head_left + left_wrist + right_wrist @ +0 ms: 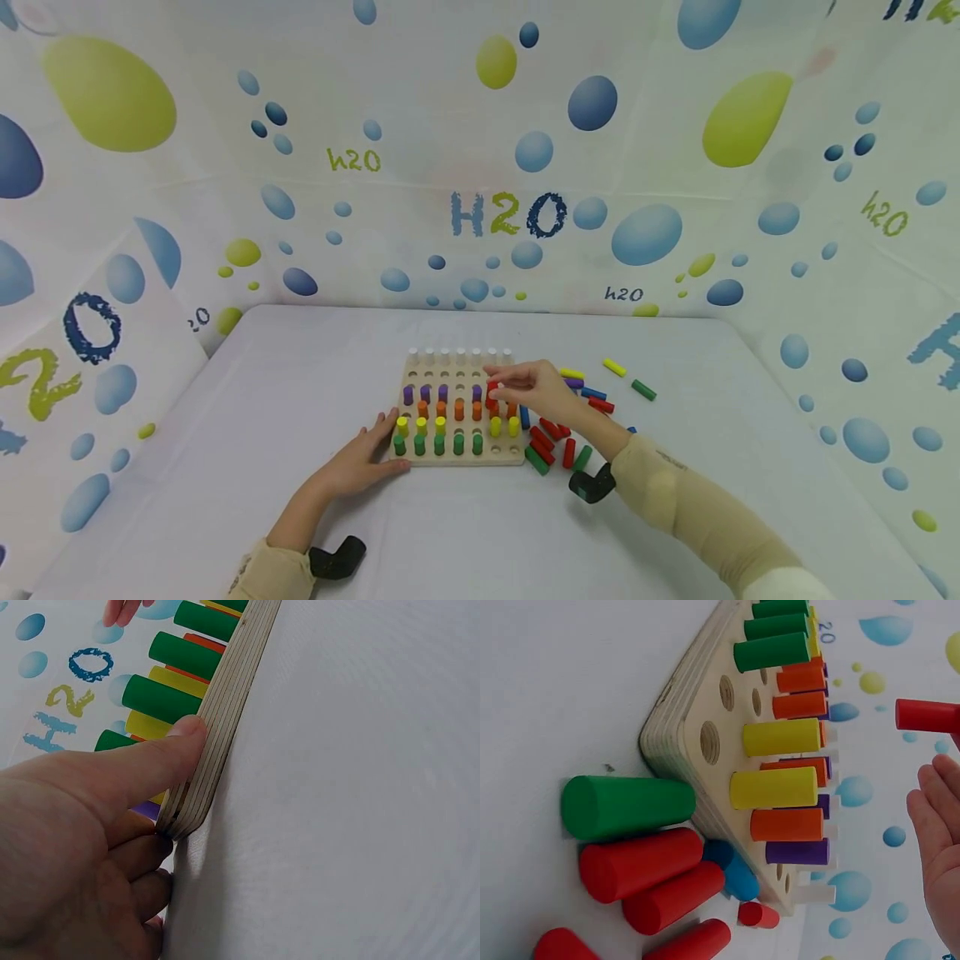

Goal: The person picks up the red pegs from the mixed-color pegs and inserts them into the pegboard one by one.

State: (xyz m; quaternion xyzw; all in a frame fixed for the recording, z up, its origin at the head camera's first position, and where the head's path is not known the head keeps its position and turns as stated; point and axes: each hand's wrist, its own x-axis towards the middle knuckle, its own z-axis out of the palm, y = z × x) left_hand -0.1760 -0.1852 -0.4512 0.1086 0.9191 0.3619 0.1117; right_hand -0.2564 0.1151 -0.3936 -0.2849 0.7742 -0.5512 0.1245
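A wooden pegboard lies on the table, with rows of white pegs, purple pegs, orange pegs, yellow pegs and green pegs. Some holes show bare among them. My left hand grips the board's near left corner, the thumb pressed on the front edge and the fingers along the left side. Over the right part of the board, my right hand pinches a red peg. In the right wrist view that peg is raised clear of the board.
Loose pegs lie right of the board: red pegs, a green peg against the near right corner, a blue peg and a yellow peg farther back. A white cloth covers the table, before a patterned backdrop.
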